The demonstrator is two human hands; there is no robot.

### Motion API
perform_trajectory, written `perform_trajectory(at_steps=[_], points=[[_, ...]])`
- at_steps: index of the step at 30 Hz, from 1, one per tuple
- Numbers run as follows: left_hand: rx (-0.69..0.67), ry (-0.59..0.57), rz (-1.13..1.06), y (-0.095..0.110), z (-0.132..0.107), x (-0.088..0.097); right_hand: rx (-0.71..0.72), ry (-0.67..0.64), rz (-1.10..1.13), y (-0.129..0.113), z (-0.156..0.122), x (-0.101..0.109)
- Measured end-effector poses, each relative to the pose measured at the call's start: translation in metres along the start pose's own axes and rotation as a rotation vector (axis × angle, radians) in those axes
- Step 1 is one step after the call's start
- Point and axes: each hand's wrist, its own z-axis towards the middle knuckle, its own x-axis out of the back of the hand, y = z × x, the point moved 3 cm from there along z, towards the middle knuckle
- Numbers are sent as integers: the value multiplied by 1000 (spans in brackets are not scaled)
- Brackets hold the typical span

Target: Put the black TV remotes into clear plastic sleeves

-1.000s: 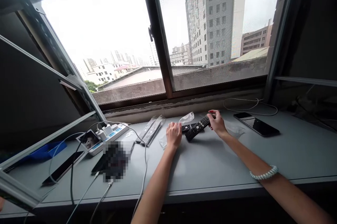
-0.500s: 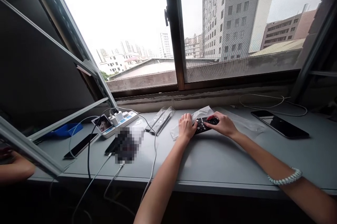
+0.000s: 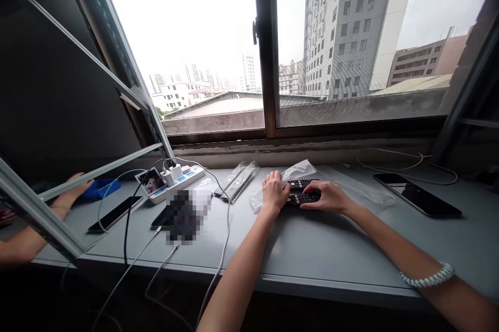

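Observation:
Two black remote controls with pale buttons lie one behind the other on the grey table: a far remote (image 3: 298, 184) and a near remote (image 3: 297, 199). My right hand (image 3: 329, 197) has its thumb and fingers closed around the right end of the near remote. At the left end of the pair is my left hand (image 3: 275, 190), fingers bent and thumb against the remotes; its grip there is partly hidden. Crumpled clear plastic (image 3: 300, 170) sits behind and under them. More clear plastic (image 3: 362, 189) spreads to the right.
Bagged remotes (image 3: 237, 182) lie to the left. Beyond them are a power strip (image 3: 181, 182) with chargers, phones and trailing cables. A black phone (image 3: 419, 194) rests at the right. Another person's hand (image 3: 78, 185) is by a blue tray (image 3: 100, 189), behind a metal frame.
Two remotes now show apart, one behind the other, where one was visible before. My right hand has come slightly nearer the front edge. The other person's hand has reached the blue tray.

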Motion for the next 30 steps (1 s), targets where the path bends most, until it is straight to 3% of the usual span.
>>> perform_trajectory(at_steps=[7, 11, 17, 20, 30], points=[[-64, -43, 15, 5, -1, -4, 49, 6, -66, -1, 0, 2], [-76, 24, 15, 3, 2, 2, 63, 13, -104, -2, 2, 4], [56, 186, 38, -20, 11, 17, 48, -15, -121, 3, 7, 10], [135, 198, 46, -30, 14, 19, 41, -17, -141, 3, 8, 15], [183, 196, 92, -38, 19, 28, 27, 12, -210, 3, 12, 18]])
